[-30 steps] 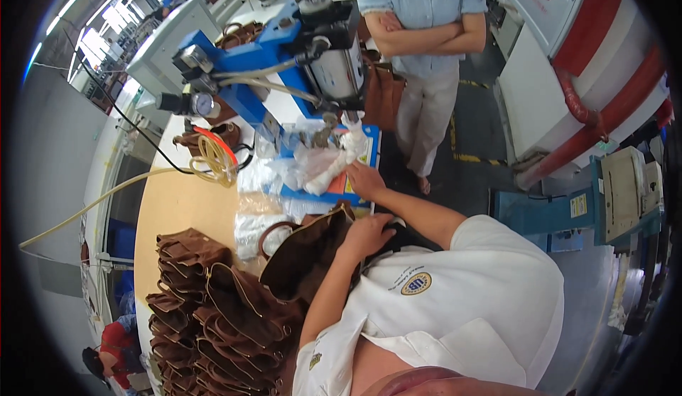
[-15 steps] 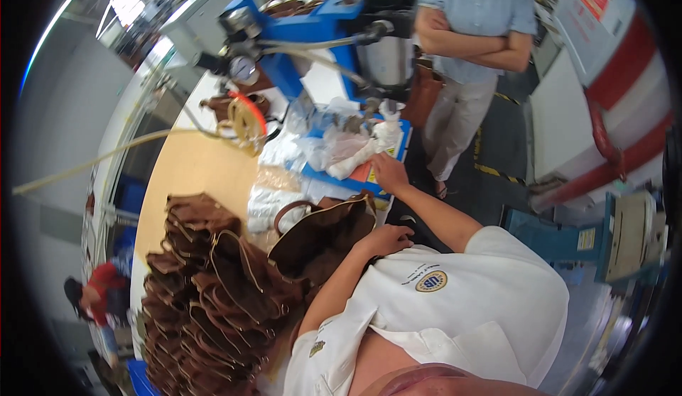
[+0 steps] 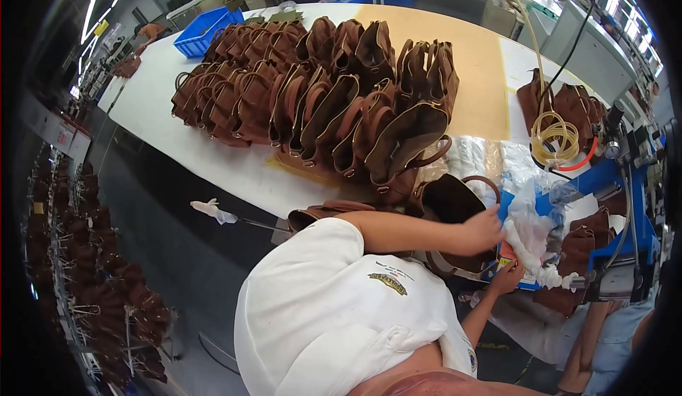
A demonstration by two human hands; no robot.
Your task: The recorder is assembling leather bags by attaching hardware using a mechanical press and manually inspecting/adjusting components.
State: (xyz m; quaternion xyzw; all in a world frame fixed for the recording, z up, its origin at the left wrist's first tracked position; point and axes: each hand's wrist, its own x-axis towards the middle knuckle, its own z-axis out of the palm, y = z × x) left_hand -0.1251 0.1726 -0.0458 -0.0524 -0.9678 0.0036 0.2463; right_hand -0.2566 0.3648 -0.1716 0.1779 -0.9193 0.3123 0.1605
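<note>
Hands [image 3: 486,231] [image 3: 508,277], two (one blue machine [image 3: 645,215] near)

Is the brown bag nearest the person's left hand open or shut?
Open: the brown bag nearest the left hand has its mouth gaping, dark interior showing.

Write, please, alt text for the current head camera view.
A person's left hand and right hand are near crumpled translucent plastic at a blue machine with a round gauge; the left forearm passes in front of an open brown handbag. Rows of brown handbags stand on a curved table.
</note>
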